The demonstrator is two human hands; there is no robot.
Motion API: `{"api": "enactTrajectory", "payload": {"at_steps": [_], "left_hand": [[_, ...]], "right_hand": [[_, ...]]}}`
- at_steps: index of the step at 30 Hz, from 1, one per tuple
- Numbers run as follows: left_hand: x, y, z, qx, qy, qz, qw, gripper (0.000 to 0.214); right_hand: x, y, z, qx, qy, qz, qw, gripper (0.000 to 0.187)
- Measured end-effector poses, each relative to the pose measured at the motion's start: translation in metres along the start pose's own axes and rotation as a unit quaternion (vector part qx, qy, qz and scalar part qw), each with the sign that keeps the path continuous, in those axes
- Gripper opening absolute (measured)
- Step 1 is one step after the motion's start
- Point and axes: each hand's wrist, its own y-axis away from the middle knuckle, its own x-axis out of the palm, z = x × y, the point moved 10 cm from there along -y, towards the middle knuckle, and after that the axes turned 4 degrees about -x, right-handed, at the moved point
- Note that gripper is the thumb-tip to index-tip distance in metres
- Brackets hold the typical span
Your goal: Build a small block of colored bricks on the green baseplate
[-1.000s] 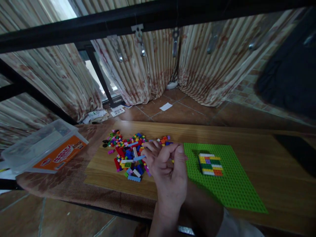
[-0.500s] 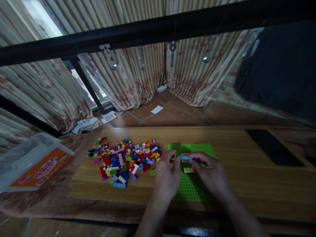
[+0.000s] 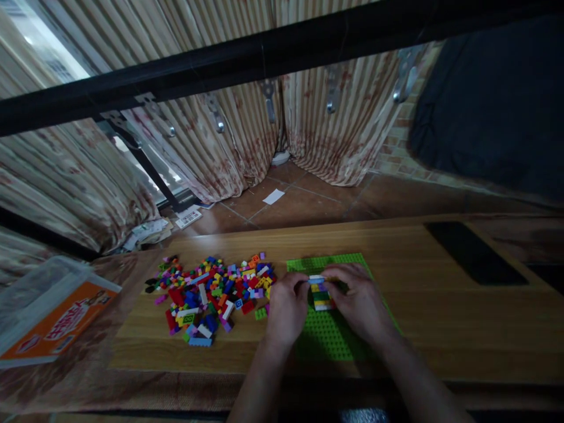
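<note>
A light blue toy brick (image 3: 315,280) lies level at the far side of a small block of stacked bricks (image 3: 322,298) in green, yellow, white and other colours. That block stands on a green studded baseplate (image 3: 328,338). My left hand (image 3: 286,308) is closed at the left end of the light blue brick, thumb and forefinger pinching it. From the other side, the fingers of my right hand (image 3: 359,302) close on its right end and lie against the block. The fingertips partly cover both the brick and the block's right side.
Left of the baseplate spreads a pile of loose coloured bricks (image 3: 211,296) on the wooden board (image 3: 409,329). A dark flat phone-like slab (image 3: 476,252) lies at the right. A clear plastic box (image 3: 57,311) with an orange label stands at far left. A dark metal bar (image 3: 220,64) crosses above.
The light blue brick, held tilted between my fingers before, now sits level along the block's far edge. My right hand has drawn closer around it. The whole view has shifted slightly.
</note>
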Motion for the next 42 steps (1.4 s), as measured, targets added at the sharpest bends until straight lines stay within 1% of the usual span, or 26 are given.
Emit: {"api": "enactTrajectory", "payload": {"at_steps": [3, 5, 16, 20, 23, 28, 32, 35, 42], "left_hand": [[-0.001, 0.001, 0.000, 0.000, 0.005, 0.002, 1.000, 0.017], [-0.001, 0.001, 0.000, -0.003, 0.004, 0.003, 1.000, 0.016], [0.000, 0.002, 0.001, -0.021, 0.010, 0.005, 1.000, 0.017], [-0.003, 0.004, -0.002, -0.030, -0.008, 0.014, 0.999, 0.017], [-0.005, 0.009, -0.002, -0.049, -0.027, 0.017, 0.998, 0.015], [0.002, 0.020, 0.001, -0.079, -0.034, 0.030, 0.996, 0.012], [0.008, 0.022, 0.000, -0.077, -0.033, 0.026, 0.996, 0.011], [0.011, 0.023, -0.003, -0.068, -0.038, 0.020, 0.997, 0.010], [0.010, 0.023, -0.012, -0.056, -0.074, 0.008, 0.996, 0.012]], "right_hand": [[-0.010, 0.002, -0.016, 0.050, -0.004, -0.039, 0.998, 0.016], [-0.012, 0.004, -0.025, 0.079, -0.013, -0.051, 0.996, 0.018], [-0.001, 0.006, -0.040, 0.161, -0.066, -0.032, 0.984, 0.026], [-0.001, 0.007, -0.044, 0.171, -0.066, -0.032, 0.983, 0.027], [-0.002, 0.007, -0.045, 0.176, -0.062, -0.030, 0.982, 0.027], [-0.003, 0.007, -0.046, 0.180, -0.066, -0.032, 0.981, 0.026], [-0.003, 0.007, -0.046, 0.176, -0.075, -0.039, 0.981, 0.025], [-0.001, 0.007, -0.044, 0.173, -0.075, -0.030, 0.982, 0.025], [0.000, 0.007, -0.044, 0.168, -0.090, -0.024, 0.981, 0.024]]}}
